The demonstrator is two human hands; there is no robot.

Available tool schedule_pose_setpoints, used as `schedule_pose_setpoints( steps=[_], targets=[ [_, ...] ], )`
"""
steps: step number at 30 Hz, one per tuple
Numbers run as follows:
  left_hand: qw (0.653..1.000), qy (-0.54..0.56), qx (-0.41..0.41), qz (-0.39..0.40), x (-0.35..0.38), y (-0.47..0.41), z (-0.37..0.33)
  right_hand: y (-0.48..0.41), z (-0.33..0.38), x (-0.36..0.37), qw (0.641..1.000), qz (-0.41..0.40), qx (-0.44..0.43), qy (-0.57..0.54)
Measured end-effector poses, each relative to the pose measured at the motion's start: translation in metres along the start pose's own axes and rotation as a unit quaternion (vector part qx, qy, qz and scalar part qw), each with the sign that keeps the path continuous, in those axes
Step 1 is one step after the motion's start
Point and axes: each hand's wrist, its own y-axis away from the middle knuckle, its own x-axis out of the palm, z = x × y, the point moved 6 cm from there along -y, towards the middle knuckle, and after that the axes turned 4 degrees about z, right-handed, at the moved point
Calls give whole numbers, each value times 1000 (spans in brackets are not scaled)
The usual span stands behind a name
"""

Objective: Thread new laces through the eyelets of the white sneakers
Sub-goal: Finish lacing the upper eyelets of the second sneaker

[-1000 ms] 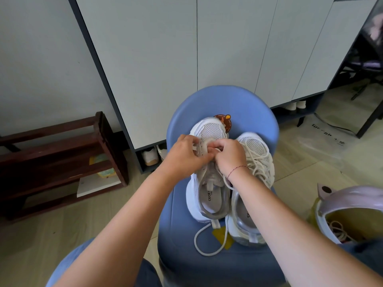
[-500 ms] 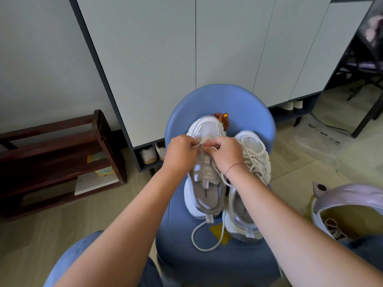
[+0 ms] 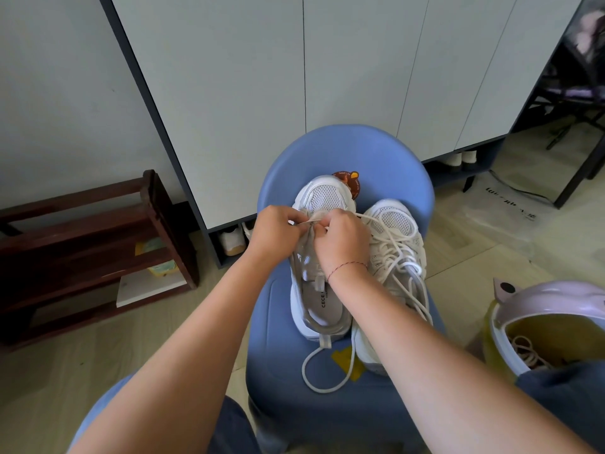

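- Blue plastic stool (image 3: 376,152): it carries both white sneakers side by side in front of my knees, which I judge puts the eyelets within reach of both hands.
- Unlaced sneaker (image 3: 322,198): it sits on the left of the pair. Its long axis runs from me toward the cabinet (image 3: 229,93), with the mesh toe pointing away and the open heel toward me, so the eyelet rows run straight away from me.
- Second sneaker (image 3: 396,221): it touches the first and lies parallel to it, toe also away. It carries a loose tangle of lace (image 3: 397,253).
- Left hand (image 3: 273,232): the fingers are curled and pinch the upper of the unlaced sneaker at its toe-end eyelets, apparently to hold the hole steady. Exactly what the fingertips hold is hidden.
- Right hand (image 3: 343,239): the fingers are clenched in a pinch on the lace at the same spot. A strand runs from them out across the second sneaker.
- Slack loop: it lies on the seat behind the heels.
- Stage, as I judge it: the first eyelets only, with the rows nearer me unthreaded.
- Bin (image 3: 540,299): it stands at my right, with cord inside.
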Motion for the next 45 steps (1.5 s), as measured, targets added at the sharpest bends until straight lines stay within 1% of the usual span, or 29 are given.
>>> schedule_pose_setpoints(
  steps=[6, 11, 13, 20, 25, 30, 33, 36, 40, 43, 45],
  targets=[
    [999, 49, -3, -3, -1, 5, 2, -3, 3, 1, 999, 5, 3, 36],
    [996, 92, -15, -5, -1, 9, 4, -3, 12, -1, 994, 26, -38, 97],
    [995, 93, -17, -5, -1, 8, 4, -2, 13, -1, 993, 29, -44, 102],
    [997, 80, -2, -1, 1, 8, 0, 4, 5, -2, 1000, -5, 5, 13],
    [997, 72, 1, -3, 2, 7, 1, 2, 3, 3, 999, -21, 24, 10],
    [996, 94, -6, 1, 6, 8, 0, -1, -10, 5, 989, -7, 48, -141],
    [990, 137, -26, 11, 8, 9, 4, -2, -15, 7, 980, -5, 49, -191],
    [984, 169, -51, 26, 11, 11, 9, 0, -16, 6, 978, -27, 44, -201],
    [980, 188, -62, 30, 12, 13, 12, 3, -17, 1, 984, -60, 74, -152],
    [974, 212, -63, 39, 10, 14, 15, 4, -18, -3, 984, -56, 97, -139],
    [971, 225, -64, 41, 10, 14, 16, 3, -17, -3, 984, -44, 94, -143]
  ],
)
